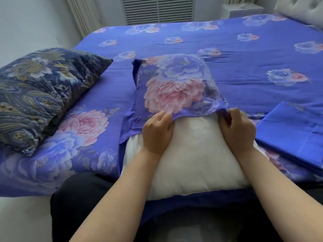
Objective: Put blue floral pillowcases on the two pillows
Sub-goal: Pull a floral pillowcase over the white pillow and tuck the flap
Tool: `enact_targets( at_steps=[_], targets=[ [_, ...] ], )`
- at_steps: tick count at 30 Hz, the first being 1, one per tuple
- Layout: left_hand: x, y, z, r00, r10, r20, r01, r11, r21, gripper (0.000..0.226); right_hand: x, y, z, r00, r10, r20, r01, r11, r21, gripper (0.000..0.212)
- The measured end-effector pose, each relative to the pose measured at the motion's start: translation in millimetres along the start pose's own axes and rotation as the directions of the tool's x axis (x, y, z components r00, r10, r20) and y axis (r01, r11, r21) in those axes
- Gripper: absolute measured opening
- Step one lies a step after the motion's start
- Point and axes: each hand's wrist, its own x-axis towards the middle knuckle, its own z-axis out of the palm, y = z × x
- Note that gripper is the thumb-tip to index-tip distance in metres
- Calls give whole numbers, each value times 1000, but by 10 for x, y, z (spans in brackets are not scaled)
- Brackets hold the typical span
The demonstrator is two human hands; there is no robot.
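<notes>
A white pillow lies on the bed, near its front edge, with the far half already inside a blue floral pillowcase. The near half of the pillow is bare. The left hand grips the open hem of the pillowcase on the left side, its fingers curled around the fabric. The right hand grips the same hem on the right side, fingers clamped on the cloth too. Both forearms rest across the bare part of the pillow. To the left, a second pillow in a dark paisley cover lies on the bed. To the right, a folded blue pillowcase lies flat on the bed, apart from the hands.
</notes>
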Motion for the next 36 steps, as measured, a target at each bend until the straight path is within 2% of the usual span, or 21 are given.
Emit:
enact_targets(
  at_steps=[2, 5, 7, 9, 10, 12, 14, 16, 18, 20, 21, 24, 25, 26, 27, 29, 30, 31, 32, 34, 36],
  targets=[
    [-43, -29, -26, 1000, 11, -9, -11, 1000, 24, 22, 68, -141, 55, 996, -78, -33, 80, 993, 90, 14],
    [-44, -78, -80, 999, 28, -42, -25, 997, 69, 22, 249, -225, 71, 996, -44, 75, 41, 998, 44, 25],
    [-62, -138, -100, 998, 34, -54, -28, 995, 99, 19, 333, -139, 27, 974, 143, 174, -135, 989, -56, 22],
    [-108, -199, -90, 997, -73, -20, 74, 993, 95, 14, 321, 53, 17, 867, 409, 286, -375, 912, -167, 21],
    [-123, -231, -84, 981, -192, 8, 191, 979, 71, 10, 279, 137, 23, 796, 504, 335, -458, 864, -211, 20],
    [-128, -314, -84, 878, -473, 73, 470, 881, 56, 17, 181, 247, 36, 663, 623, 416, -578, 778, -245, 17],
    [-133, -421, -140, 745, -659, 107, 651, 752, 105, 27, 114, 307, 40, 581, 665, 468, -630, 732, -258, 25],
    [-170, -496, -222, 644, -755, 123, 746, 655, 118, 28, 103, 365, 1, 601, 653, 460, -581, 753, -310, 36],
    [-253, -527, -295, 607, -786, 118, 781, 618, 88, 32, 85, 394, -70, 726, 596, 343, -502, 800, -329, 44],
    [-351, -536, -351, 599, -792, 121, 784, 610, 113, 31, 25, 368, -142, 811, 541, 223, -489, 836, -250, 48],
    [-391, -549, -367, 598, -792, 124, 780, 611, 136, 29, -7, 364, -151, 802, 558, 211, -532, 829, -173, 44],
    [-443, -564, -402, 681, -728, 81, 722, 686, 94, 32, 50, 323, -150, 711, 628, 315, -697, 687, 204, 45],
    [-409, -541, -419, 706, -703, 83, 705, 709, 16, 37, 138, 289, -154, 664, 618, 421, -746, 593, 304, 51],
    [-356, -507, -435, 702, -701, 128, 711, 699, -69, 48, 217, 287, -131, 605, 572, 555, -786, 542, 298, 58],
    [-296, -484, -442, 663, -716, 219, 747, 653, -124, 69, 275, 276, -113, 536, 499, 680, -783, 595, 181, 68],
    [-207, -493, -441, 482, -750, 453, 863, 495, -99, 114, 303, 272, -115, 419, 414, 808, -624, 778, -75, 84],
    [-185, -493, -448, 381, -745, 547, 909, 411, -73, 126, 287, 307, -64, 401, 373, 837, -585, 807, -80, 86],
    [-180, -497, -454, 318, -720, 617, 938, 334, -93, 128, 270, 292, -32, 389, 350, 852, -636, 771, -26, 79],
    [-181, -509, -454, 303, -682, 665, 950, 271, -155, 118, 249, 256, -11, 390, 326, 861, -685, 728, 35, 67],
    [-173, -503, -419, 353, -638, 684, 935, 227, -271, 57, 232, 166, 49, 471, 334, 817, -657, 751, 71, 49],
    [-101, -466, -385, 441, -659, 610, 898, 330, -293, 17, 233, 32, 55, 597, 341, 726, -612, 779, 137, 36]
  ],
)
